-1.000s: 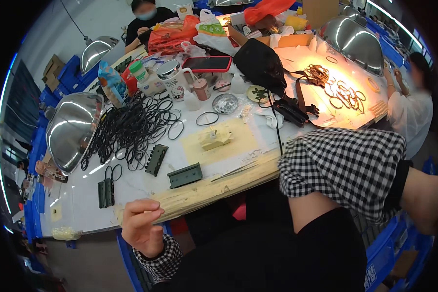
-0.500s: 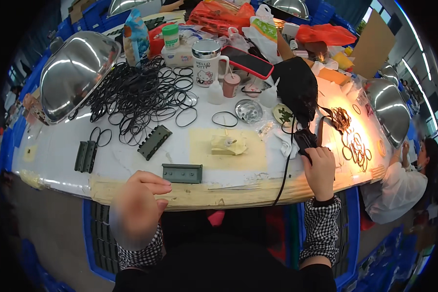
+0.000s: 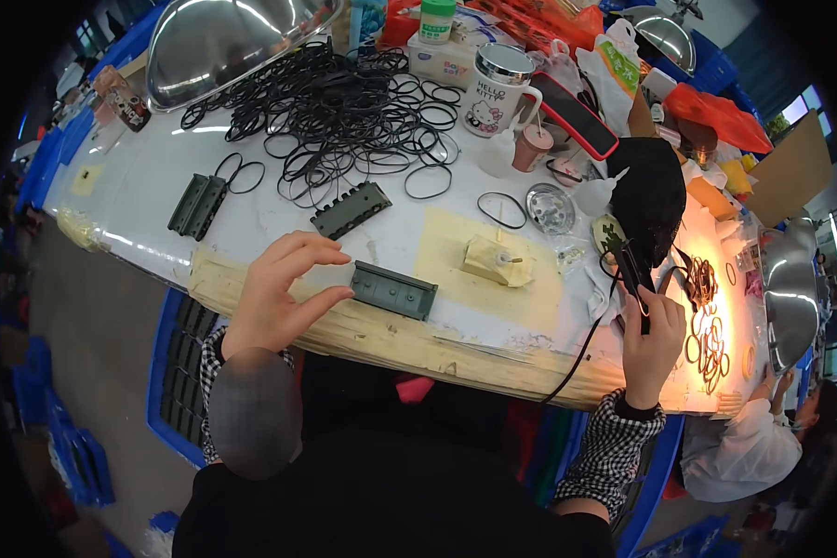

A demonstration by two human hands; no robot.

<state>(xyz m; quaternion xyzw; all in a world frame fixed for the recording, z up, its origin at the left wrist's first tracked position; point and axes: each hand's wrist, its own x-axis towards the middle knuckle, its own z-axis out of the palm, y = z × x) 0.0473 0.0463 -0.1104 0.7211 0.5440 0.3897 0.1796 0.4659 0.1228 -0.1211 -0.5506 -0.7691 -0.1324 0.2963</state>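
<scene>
My left hand (image 3: pixel 281 290) is open, its thumb and fingers apart around the left end of a dark green rectangular part (image 3: pixel 393 290) lying at the table's front edge. I cannot tell whether they touch it. My right hand (image 3: pixel 653 342) grips a slim black corded tool (image 3: pixel 636 279), its black cable hanging over the front edge. A second green part (image 3: pixel 352 210), with a knobbed side, lies farther back. At the left sits another green part (image 3: pixel 197 206), with black rubber bands (image 3: pixel 242 175) beside it. A yellowish taped block (image 3: pixel 497 260) stands between my hands.
Behind the parts spreads a heap of black rubber bands (image 3: pixel 335 121). A white mug (image 3: pixel 493 102), a red-edged phone (image 3: pixel 577 116), a metal dish (image 3: pixel 550 208) and a black bag (image 3: pixel 649 200) crowd the back. Lamplight falls on brownish bands (image 3: pixel 709 349) at right, near a seated person (image 3: pixel 744 451).
The view has turned, so the table appears tilted. My left hand has come up to the front green part and its fingers have spread. My right hand now holds the black tool more upright.
</scene>
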